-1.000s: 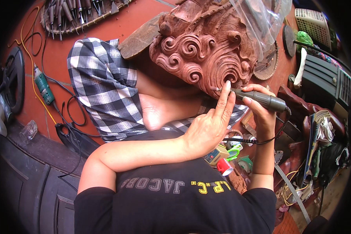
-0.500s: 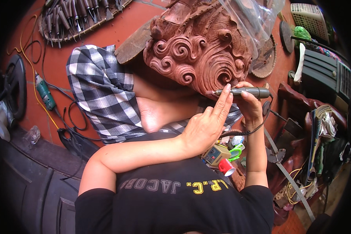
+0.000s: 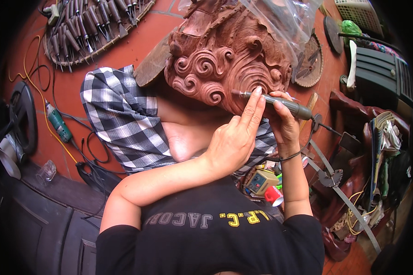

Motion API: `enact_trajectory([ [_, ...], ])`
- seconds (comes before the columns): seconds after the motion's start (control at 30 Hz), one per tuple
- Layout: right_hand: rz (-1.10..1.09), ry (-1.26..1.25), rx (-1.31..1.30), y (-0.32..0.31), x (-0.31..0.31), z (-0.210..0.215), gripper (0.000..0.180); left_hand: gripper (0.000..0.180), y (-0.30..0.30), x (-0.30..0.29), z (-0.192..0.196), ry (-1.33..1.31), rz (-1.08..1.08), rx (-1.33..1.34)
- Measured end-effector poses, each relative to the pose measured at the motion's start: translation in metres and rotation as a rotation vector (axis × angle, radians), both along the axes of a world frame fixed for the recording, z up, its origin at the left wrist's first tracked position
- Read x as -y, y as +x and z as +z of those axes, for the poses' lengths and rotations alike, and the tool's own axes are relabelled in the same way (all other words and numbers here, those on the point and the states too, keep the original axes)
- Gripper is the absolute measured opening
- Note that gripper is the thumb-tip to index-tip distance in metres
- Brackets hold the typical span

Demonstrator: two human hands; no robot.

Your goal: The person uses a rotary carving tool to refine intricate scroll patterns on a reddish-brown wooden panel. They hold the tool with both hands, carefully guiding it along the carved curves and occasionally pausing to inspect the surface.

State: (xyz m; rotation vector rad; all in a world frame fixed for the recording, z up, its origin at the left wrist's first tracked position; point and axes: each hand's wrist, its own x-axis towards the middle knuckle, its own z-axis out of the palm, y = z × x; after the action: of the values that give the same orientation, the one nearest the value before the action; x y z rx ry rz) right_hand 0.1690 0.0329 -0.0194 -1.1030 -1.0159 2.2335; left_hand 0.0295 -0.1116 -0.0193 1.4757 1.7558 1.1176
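Note:
My right hand (image 3: 287, 121) is closed around a grey rotary tool handpiece (image 3: 299, 109), whose cable runs back past the wrist. The small bit (image 3: 237, 93) at its nose meets the lower edge of a reddish-brown wood carving (image 3: 206, 66) with deep swirls and curls. My left hand (image 3: 236, 140) reaches across with index and middle fingers stretched out together, their tips resting against the front of the handpiece. The left thumb is hidden, and the other left fingers bend underneath. The carving rests in front of my crossed legs, beside a wooden board (image 3: 155, 59).
A woven tray (image 3: 85, 58) of chisels lies at the far left. A green power tool (image 3: 58, 123) and cables are on the red tiled floor to the left. Clear plastic sheet (image 3: 289, 27) drapes the carving. At right are a small control box (image 3: 260, 182), red cup (image 3: 274, 195) and metal straps (image 3: 348, 211).
The handpiece and both hands have shifted left and slightly up along the carving's lower edge. The tool now slants more, its rear end lower. The whole view has also shifted somewhat.

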Motion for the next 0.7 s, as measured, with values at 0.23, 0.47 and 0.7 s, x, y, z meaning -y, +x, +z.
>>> enact_trajectory([
  [0.23,-0.113,0.098,-0.031,-0.013,0.014,0.001,0.034,0.093,-0.012,-0.008,0.005,0.003,-0.007,-0.022],
  [0.47,-0.234,0.189,-0.043,-0.023,0.021,-0.001,0.035,0.089,-0.020,-0.020,0.003,0.047,-0.001,-0.048],
  [0.7,-0.288,0.200,-0.085,-0.023,0.027,-0.006,0.035,0.087,-0.024,-0.024,0.008,0.025,-0.045,-0.063],
])
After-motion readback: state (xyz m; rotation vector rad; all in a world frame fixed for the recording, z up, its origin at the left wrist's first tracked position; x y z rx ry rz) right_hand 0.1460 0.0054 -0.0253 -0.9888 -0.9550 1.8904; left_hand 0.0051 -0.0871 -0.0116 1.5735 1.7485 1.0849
